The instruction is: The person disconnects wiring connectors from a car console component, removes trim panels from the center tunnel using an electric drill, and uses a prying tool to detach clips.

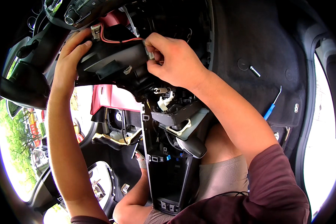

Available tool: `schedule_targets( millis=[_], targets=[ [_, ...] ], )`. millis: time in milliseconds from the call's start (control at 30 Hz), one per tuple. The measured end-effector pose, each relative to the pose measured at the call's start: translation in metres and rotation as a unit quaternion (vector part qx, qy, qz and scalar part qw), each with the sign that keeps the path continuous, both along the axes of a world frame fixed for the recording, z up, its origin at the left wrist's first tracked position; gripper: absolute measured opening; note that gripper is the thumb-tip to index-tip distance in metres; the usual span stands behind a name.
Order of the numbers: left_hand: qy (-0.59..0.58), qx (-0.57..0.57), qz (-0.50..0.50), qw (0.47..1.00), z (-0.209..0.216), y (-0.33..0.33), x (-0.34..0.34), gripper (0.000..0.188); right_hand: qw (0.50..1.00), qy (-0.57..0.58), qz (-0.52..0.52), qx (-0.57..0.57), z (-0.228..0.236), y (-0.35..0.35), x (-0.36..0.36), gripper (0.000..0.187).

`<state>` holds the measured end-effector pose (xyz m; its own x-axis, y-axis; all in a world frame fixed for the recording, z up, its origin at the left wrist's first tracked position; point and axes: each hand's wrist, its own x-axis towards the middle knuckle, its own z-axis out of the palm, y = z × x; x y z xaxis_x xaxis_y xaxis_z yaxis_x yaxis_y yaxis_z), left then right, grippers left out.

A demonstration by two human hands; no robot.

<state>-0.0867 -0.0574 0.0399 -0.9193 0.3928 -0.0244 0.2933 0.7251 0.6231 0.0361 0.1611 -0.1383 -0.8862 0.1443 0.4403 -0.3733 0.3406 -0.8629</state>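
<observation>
Ahead and left of the console (191, 175), the left hand (71, 52) holds a black panel (104, 60) between thumb and fingers; straight ahead of the console, the right hand (175, 61) pinches a pale plug (150, 55) by red wires (115, 42). The step looks like working the plug's joint, probably calling for firm fingertips and a steady panel.

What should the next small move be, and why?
Probably steady the black housing with the left hand and have the right hand gently test the pale connector's seating. The right hand is already at that connector, the red wires lead toward it, and its fit is hidden from this view.
</observation>
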Motion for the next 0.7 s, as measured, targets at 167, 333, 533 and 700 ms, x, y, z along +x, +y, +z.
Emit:
schedule_targets(
  millis=[167, 333, 533, 700],
  targets=[
    [0.005, -0.008, -0.034, 0.999, -0.001, -0.005, -0.013, 0.046, 0.999, 0.026, 0.003, -0.040, -0.009, -0.002, -0.001, 0.025],
    [-0.001, -0.014, -0.015, 1.000, -0.001, -0.001, -0.013, 0.042, 0.996, 0.020, 0.023, -0.089, -0.014, -0.005, 0.002, 0.027],
    [-0.020, 0.021, -0.018, 0.999, -0.004, -0.011, -0.017, 0.037, 0.989, -0.002, 0.066, -0.135, -0.018, -0.008, 0.010, 0.029],
    [0.001, 0.015, -0.042, 0.999, -0.007, -0.010, -0.011, 0.037, 0.990, 0.012, 0.068, -0.123, -0.017, -0.006, 0.010, 0.031]
  ],
)
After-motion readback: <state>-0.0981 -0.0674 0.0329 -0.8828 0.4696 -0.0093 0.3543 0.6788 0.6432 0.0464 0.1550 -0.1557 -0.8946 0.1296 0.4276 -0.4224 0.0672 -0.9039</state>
